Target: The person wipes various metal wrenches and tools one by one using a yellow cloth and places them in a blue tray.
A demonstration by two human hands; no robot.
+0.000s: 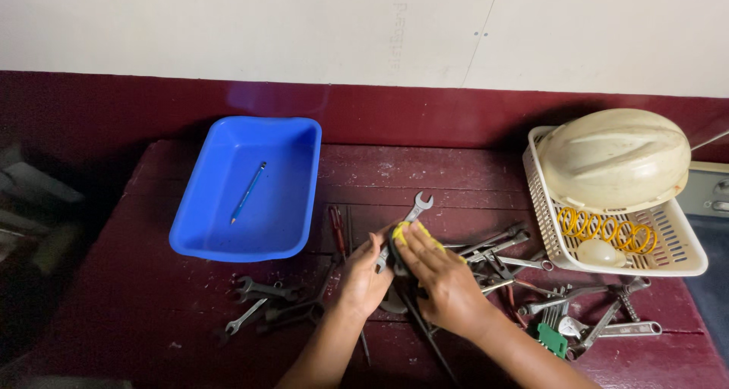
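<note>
Fingers (370, 246) of left hand (363, 281): curled shut around shaft of silver open-ended steel wrench (411, 215), its jaw end pointing up toward wall. Fingers of right hand (444, 281): pressed flat over small yellow cloth (402, 230) wrapped against wrench shaft. Location: mid dark red wooden counter (425, 169). Left: blue rectangular plastic tub (288, 142) containing blue pencil (248, 192). Right: loose pile of grey metal spanners (524, 271); white slotted plastic basket (543, 207) holding cream hard hat (615, 157) and coiled yellow cord (605, 228).
</note>
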